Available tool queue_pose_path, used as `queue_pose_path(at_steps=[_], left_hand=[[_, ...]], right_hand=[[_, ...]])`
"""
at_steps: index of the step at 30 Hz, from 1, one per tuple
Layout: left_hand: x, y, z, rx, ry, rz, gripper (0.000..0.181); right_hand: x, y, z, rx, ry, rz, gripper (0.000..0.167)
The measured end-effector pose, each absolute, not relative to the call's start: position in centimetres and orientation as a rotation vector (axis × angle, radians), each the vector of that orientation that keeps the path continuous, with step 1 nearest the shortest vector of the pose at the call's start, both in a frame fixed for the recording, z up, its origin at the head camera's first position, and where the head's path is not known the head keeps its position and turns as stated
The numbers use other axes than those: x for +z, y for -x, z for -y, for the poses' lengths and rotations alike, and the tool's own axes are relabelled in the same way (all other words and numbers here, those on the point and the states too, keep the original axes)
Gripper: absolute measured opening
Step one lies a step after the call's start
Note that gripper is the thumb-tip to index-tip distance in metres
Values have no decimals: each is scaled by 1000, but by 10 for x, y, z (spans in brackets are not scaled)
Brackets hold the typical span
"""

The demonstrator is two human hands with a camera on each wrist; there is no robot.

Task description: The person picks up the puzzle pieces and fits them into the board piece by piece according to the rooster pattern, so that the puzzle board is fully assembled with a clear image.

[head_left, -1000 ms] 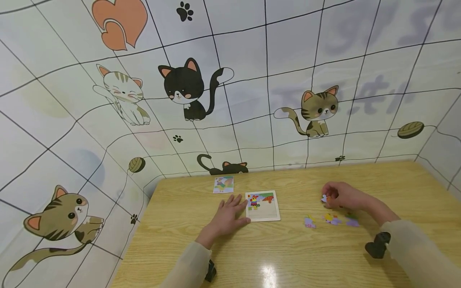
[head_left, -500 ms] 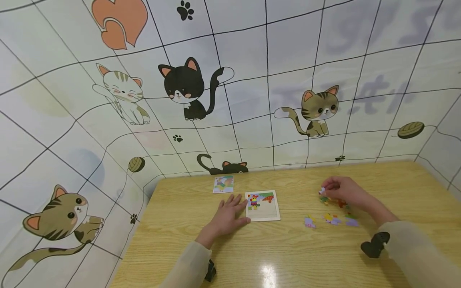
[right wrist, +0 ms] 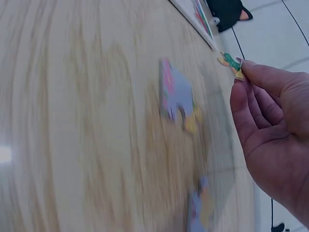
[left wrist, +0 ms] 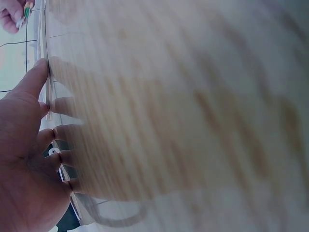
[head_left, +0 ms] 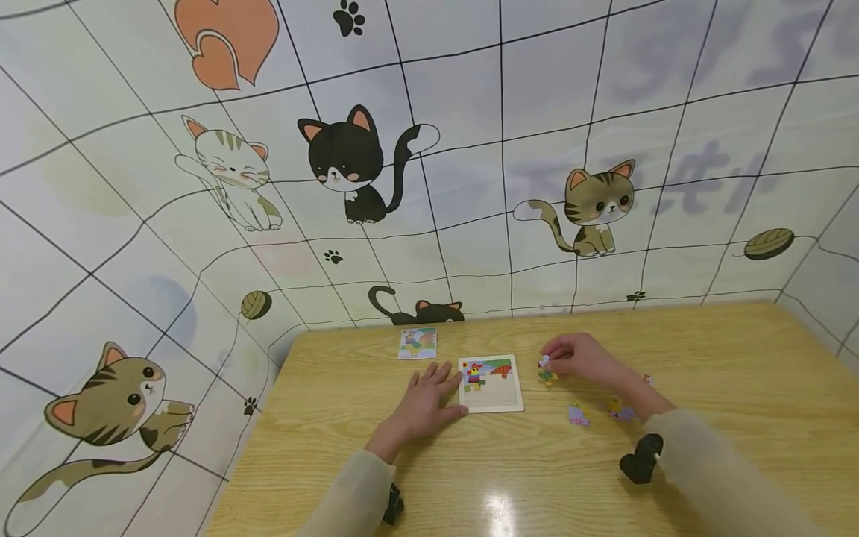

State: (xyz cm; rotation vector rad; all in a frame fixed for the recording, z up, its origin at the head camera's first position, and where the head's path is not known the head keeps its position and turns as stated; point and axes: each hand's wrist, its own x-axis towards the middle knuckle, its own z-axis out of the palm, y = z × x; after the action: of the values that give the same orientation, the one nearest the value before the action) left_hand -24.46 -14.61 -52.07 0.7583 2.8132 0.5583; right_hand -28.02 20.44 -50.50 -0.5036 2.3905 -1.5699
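A square puzzle tray (head_left: 499,400) with a pale rim lies mid-table, and several colourful pieces fill its upper and left parts. My left hand (head_left: 424,405) lies with fingers spread on the table, its fingertips and thumb touching the tray's left edge. To the right of the tray, my right hand (head_left: 582,359) pinches a green and yellow jigsaw piece (right wrist: 232,62) between thumb and fingers, above the table. Below that hand is a lilac jigsaw piece (right wrist: 175,89) with a yellow part. Another lilac and yellow piece (head_left: 620,411) lies further right, near the right wrist.
A square picture card (head_left: 417,344) lies behind the left hand. The wooden table (head_left: 470,470) meets a wall covering (head_left: 463,209) printed with cats along its back edge. A small reddish piece (head_left: 647,379) shows just beyond the right forearm.
My right hand has carried the green and yellow jigsaw piece left from the loose pieces towards the tray. My left hand keeps its place at the tray's edge.
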Motion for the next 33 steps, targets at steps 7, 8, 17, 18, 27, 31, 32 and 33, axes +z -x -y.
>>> queue_pose_path(at_steps=[7, 8, 17, 18, 27, 31, 32, 33], left_hand=[[-522, 245, 146, 538, -754, -2818, 69], [-522, 245, 146, 537, -754, -2819, 69], [-520, 244, 145, 526, -742, -2819, 69], [-520, 244, 145, 521, -739, -2821, 69], [-521, 245, 145, 506, -733, -2824, 68], [-521, 246, 145, 502, -737, -2828, 68], [-521, 246, 145, 500, -737, -2828, 68], [-521, 246, 145, 496, -738, -2829, 68]], right_hand=[[-510, 284, -164, -1563, 568, -2392, 23], [-511, 285, -159, -1557, 578, -2398, 23], [-513, 286, -123, -1521, 604, -2481, 18], [-514, 286, -120, -1521, 591, -2483, 18], [-521, 287, -103, -1435, 508, -2556, 17], [-520, 286, -100, -1391, 510, -2584, 16], [-520, 286, -100, -1384, 497, -2587, 15], [-520, 285, -99, -1379, 499, -2590, 15]])
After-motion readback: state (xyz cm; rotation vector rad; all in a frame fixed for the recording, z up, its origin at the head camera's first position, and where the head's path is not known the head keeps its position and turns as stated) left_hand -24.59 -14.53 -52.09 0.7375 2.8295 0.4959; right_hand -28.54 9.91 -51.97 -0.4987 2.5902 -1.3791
